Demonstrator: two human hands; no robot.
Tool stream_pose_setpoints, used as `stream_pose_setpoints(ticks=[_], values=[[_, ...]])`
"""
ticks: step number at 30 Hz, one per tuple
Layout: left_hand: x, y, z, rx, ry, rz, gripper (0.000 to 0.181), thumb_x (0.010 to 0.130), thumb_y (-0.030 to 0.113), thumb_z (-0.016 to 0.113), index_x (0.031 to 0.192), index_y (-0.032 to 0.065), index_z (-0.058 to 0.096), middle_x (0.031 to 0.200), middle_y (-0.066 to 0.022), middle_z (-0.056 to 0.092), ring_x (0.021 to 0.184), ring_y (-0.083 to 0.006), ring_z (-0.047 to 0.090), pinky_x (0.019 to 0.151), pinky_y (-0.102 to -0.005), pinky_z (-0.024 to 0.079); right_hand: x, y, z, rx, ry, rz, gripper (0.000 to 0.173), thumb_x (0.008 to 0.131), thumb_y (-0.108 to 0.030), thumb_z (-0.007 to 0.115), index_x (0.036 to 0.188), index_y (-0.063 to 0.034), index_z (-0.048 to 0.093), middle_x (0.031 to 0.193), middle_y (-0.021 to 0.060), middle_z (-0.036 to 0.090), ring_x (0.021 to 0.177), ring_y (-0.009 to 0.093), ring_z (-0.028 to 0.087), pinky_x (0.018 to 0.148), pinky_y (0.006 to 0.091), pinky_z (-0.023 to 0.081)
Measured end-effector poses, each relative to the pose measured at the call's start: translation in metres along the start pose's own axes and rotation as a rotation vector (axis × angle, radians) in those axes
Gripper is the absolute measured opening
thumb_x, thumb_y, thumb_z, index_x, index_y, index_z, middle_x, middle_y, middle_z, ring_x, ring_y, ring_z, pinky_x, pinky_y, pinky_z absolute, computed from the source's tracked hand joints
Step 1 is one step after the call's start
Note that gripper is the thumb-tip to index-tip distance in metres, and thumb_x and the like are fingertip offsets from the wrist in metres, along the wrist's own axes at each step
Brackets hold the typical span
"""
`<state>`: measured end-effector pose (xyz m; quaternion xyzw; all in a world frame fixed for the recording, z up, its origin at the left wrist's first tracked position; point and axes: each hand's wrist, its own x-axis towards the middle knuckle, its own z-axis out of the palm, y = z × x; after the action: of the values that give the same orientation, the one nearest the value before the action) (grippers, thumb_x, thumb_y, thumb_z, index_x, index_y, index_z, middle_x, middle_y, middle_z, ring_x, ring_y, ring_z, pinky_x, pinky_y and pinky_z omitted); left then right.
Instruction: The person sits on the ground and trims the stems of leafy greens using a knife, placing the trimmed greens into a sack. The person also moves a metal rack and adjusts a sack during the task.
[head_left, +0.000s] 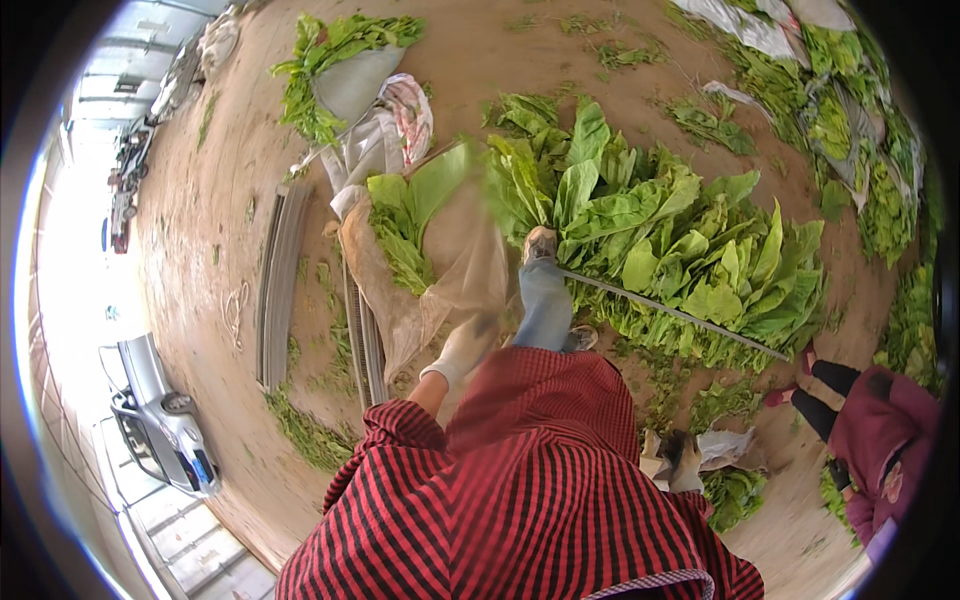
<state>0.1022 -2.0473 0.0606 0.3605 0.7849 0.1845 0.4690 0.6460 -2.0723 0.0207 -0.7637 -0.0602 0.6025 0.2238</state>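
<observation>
My left hand, in a pale glove with a dark patch, is blurred at the lower edge of a translucent tan sack; whether it grips the cloth is unclear. Broad green leaves lie on that sack. At my right side, my right hand, gloved with dark stains, is beside a pale sack and a small leaf bundle; its fingers are partly hidden. In front of me spreads a long heap of large green leaves, resembling tobacco, with a thin metal bar along its near side.
Long grey metal strips and another ribbed set lie at left. A wrapped leaf bundle sits beyond. More leaves and sacks line the right. A person in maroon is at right. A silver vehicle stands far left.
</observation>
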Motion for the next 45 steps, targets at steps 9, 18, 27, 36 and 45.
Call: stream_pose_setpoints(ticks=[9,18,27,36,45], values=[[-0.025,-0.057,-0.006,-0.027,0.108,-0.21,0.038,0.088,0.031,0.059,0.116,0.0044,0.062,0.109,-0.0161,0.066,0.105,-0.0263,0.062,0.09,-0.0337,0.046,-0.011,-0.073,0.057,-0.236,-0.122,-0.124,0.038,0.094,-0.031,0.05,0.111,0.0002,0.062,0.09,0.0101,0.068,0.07,0.02,0.062,0.062,0.033,0.051],[-0.002,-0.126,-0.022,-0.007,0.286,-0.279,0.037,0.089,0.034,0.056,0.111,0.0055,0.062,0.102,-0.0202,0.066,0.097,-0.035,0.063,0.082,-0.0407,0.049,0.033,-0.064,0.103,-0.315,-0.239,-0.286,0.036,0.094,-0.028,0.053,0.113,0.0021,0.06,0.097,0.0089,0.067,0.084,0.021,0.065,0.07,0.0321,0.053],[-0.038,-0.054,-0.006,-0.09,0.091,-0.25,0.037,0.089,0.031,0.059,0.11,0.0013,0.063,0.102,-0.016,0.068,0.096,-0.0237,0.064,0.085,-0.0342,0.048,-0.027,-0.04,0.065,-0.183,-0.13,-0.154,0.033,0.092,-0.025,0.054,0.111,0.0,0.063,0.089,0.009,0.069,0.072,0.018,0.065,0.065,0.031,0.053],[0.03,0.015,0.034,0.214,-0.306,-0.165,0.038,0.089,0.034,0.059,0.109,0.0029,0.064,0.091,-0.0107,0.067,0.08,-0.0177,0.061,0.073,-0.0324,0.047,-0.093,0.054,-0.064,0.226,0.272,-0.06,0.022,0.091,-0.021,0.056,0.097,-0.0015,0.063,0.075,0.0075,0.065,0.054,0.015,0.056,0.05,0.0267,0.047],[0.058,0.06,0.071,0.357,-0.389,-0.18,0.041,0.09,0.037,0.056,0.113,0.0035,0.062,0.095,-0.0165,0.068,0.088,-0.0307,0.064,0.078,-0.0388,0.048,-0.039,0.153,-0.067,0.07,0.149,-0.213,0.023,0.093,-0.023,0.053,0.103,-0.0056,0.063,0.092,0.0072,0.066,0.083,0.019,0.063,0.071,0.0294,0.052]])
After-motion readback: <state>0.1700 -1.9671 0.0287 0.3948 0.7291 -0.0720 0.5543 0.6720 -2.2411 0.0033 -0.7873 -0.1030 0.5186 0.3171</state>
